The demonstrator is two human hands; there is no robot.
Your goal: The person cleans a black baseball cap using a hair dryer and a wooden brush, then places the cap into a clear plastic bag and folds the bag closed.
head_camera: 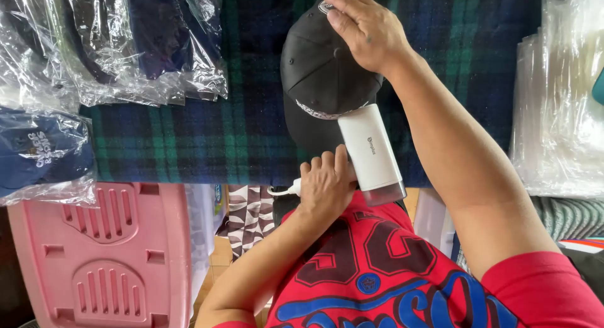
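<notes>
A black cap [318, 70] lies on a green and blue plaid cloth [207, 139] that covers the table. My right hand [363, 29] rests on the cap's far side, with its fingers pinched on the cap's edge near a small metal part. My left hand [326, 184] is closed around the handle of a white handheld steamer [370, 153]. The steamer's upper end touches the cap by its patterned band. A white cord [283, 191] leaves the steamer beside my left hand.
Caps wrapped in clear plastic bags [113, 45] are piled at the upper left, with a navy bagged cap [41, 148] below them. A pink plastic stool [100, 252] stands at the lower left. A stack of clear plastic bags [560, 114] lies at the right.
</notes>
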